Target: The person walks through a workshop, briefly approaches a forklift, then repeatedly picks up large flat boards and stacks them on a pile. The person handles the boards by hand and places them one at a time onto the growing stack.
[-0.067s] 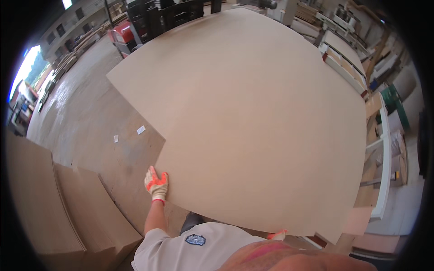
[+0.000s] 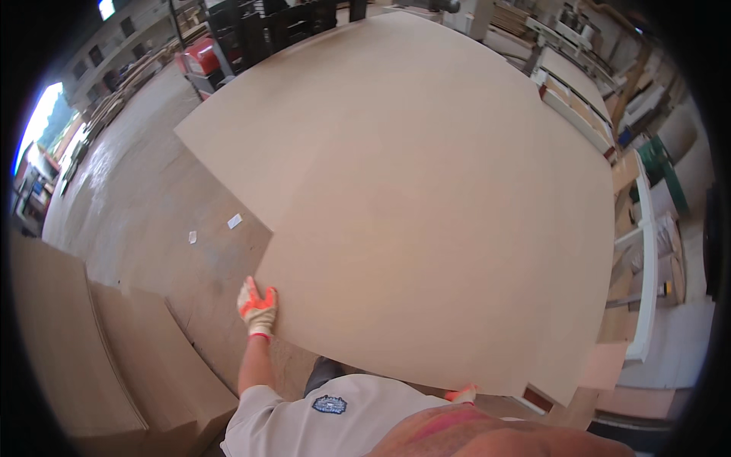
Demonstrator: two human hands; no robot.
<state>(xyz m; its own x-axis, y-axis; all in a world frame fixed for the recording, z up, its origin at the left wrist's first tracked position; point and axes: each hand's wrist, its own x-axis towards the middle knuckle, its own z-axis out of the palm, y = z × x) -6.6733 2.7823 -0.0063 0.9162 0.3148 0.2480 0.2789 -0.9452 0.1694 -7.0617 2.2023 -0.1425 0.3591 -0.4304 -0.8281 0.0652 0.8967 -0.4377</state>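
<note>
A large tan wooden board (image 2: 426,251) spreads out in front of me. It seems to lie over another tan sheet (image 2: 244,145), whose corner juts out at the far left. My left hand (image 2: 257,307), in a cream glove with an orange-red palm, grips the board's near left edge with the thumb apart from the fingers. At the near edge, further right, my right hand (image 2: 462,394) shows only a bit of orange-red glove. It holds that edge, while my body hides most of it.
Tan panels (image 2: 145,358) stand at the lower left. Two white scraps (image 2: 234,221) lie on the concrete floor (image 2: 137,190). Black and red machinery (image 2: 202,57) stands beyond the board. On the right are a white frame (image 2: 646,289) and a green object (image 2: 661,167).
The view has shifted slightly, so most things sit a little further left. A dark reddish gap by the board's near right corner shows more. Both hands keep their hold.
</note>
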